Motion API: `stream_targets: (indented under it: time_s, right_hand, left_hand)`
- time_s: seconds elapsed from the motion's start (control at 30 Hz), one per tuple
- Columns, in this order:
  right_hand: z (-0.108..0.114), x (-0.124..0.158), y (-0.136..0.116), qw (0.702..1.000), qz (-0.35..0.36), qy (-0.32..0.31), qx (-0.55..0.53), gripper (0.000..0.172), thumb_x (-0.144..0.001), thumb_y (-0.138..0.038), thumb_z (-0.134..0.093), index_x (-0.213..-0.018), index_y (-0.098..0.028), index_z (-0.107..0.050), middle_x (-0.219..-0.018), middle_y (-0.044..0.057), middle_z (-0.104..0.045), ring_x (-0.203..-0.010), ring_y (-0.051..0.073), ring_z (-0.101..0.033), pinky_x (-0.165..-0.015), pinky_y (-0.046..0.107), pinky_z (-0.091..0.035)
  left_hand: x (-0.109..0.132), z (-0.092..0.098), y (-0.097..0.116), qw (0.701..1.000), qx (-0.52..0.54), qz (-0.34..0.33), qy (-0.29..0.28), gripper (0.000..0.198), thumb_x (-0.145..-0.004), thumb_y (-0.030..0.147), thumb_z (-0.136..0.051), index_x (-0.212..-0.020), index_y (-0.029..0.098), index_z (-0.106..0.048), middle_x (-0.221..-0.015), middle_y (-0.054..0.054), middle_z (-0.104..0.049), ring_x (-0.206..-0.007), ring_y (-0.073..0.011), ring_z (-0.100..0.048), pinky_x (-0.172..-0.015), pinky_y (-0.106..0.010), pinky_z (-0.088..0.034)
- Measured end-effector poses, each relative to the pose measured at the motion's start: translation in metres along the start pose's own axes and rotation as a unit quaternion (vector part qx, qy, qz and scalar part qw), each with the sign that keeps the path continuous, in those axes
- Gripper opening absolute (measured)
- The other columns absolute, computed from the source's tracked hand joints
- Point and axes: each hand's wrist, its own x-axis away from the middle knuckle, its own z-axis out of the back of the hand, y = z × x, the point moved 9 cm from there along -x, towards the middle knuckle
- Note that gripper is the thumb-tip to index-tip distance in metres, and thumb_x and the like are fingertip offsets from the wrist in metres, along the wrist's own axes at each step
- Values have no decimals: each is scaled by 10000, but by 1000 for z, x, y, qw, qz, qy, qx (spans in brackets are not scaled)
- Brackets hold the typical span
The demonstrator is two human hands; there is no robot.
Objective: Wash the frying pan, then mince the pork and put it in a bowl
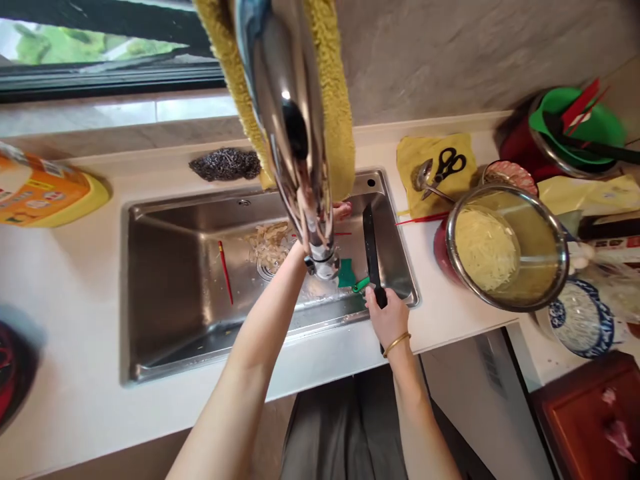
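My right hand is wrapped round the handle of a long black-bladed knife, held over the right side of the steel sink. My left hand reaches behind the chrome faucet; only part of its fingers shows, left of the blade. Beneath the faucet lies a green scouring pad, with a small green-handled tool near the knife handle. Pale peelings are heaped around the drain. A red chopstick lies on the sink floor to the left.
A yellow towel hangs behind the faucet. On the right counter stand a pot with pale shreds, a yellow cloth bearing scissors and a spoon, and a blue-patterned bowl. An orange-labelled bottle is at left.
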Motion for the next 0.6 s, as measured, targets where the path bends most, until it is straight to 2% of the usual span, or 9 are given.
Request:
stream_targets:
  time_s: [0.1,0.2,0.27,0.3,0.37,0.4,0.47,0.53,0.6]
  right_hand:
    - [13,2,5,999,27,23,20,459,-847,-588,-401,-761,-180,-593,-645,90,-673,-585,207,-611,-555,287,-396]
    - [20,6,14,998,37,21,48,472,-876,-570,-339,-807,-172,-582,-674,112,-671,-598,226,-619,-541,293,-383]
    - [27,10,20,998,35,28,47,453,-890,-541,-328,-845,-168,-582,-722,122,-678,-639,238,-635,-551,295,-392]
    - [32,12,22,998,35,32,37,437,-894,-526,-334,-871,-167,-583,-749,123,-683,-671,242,-644,-564,295,-403]
    - [41,19,27,999,35,30,5,394,-895,-500,-366,-902,-173,-585,-791,114,-691,-733,241,-656,-599,288,-426]
    - [47,23,30,999,36,27,-10,368,-891,-491,-392,-908,-179,-587,-801,104,-692,-749,235,-658,-612,281,-434]
    - [60,33,38,998,35,25,-34,324,-881,-478,-441,-893,-189,-587,-770,76,-685,-717,212,-650,-610,265,-437]
    - [78,47,52,997,27,36,-62,292,-875,-462,-470,-869,-193,-582,-711,47,-663,-645,182,-623,-590,251,-432]
    - [99,65,73,993,8,56,-103,263,-868,-441,-498,-862,-192,-581,-701,35,-652,-632,165,-608,-594,241,-437]
  left_hand:
    - [31,-6,-10,997,58,39,-22,83,-654,140,-723,-713,111,-672,-605,6,-603,-580,-91,-518,-633,-242,-469]
    - [81,-13,-31,988,115,84,-50,131,-712,135,-656,-844,136,-659,-767,-27,-656,-655,-98,-587,-693,-267,-512]
    - [122,-29,-62,938,257,224,-64,138,-696,72,-623,-814,143,-638,-837,-50,-664,-733,-111,-630,-782,-284,-533]
    - [141,-39,-72,913,296,271,-71,158,-696,55,-607,-825,140,-637,-867,-61,-664,-775,-118,-642,-825,-283,-532]
    - [171,-57,-78,888,330,309,-88,230,-683,27,-590,-879,133,-649,-925,-72,-666,-853,-128,-650,-890,-270,-516]
    - [180,-65,-77,891,323,302,-100,264,-685,31,-593,-922,131,-655,-955,-75,-667,-889,-133,-647,-915,-271,-505]
    - [193,-78,-69,919,277,257,-113,271,-710,89,-625,-972,142,-665,-1001,-71,-667,-929,-145,-638,-939,-299,-494]
    - [202,-87,-56,958,196,177,-108,208,-736,191,-665,-941,164,-686,-1026,-66,-663,-941,-159,-628,-921,-330,-501]
    - [212,-98,-36,988,95,64,-102,161,-750,255,-679,-891,183,-704,-1000,-62,-659,-960,-168,-609,-888,-326,-507]
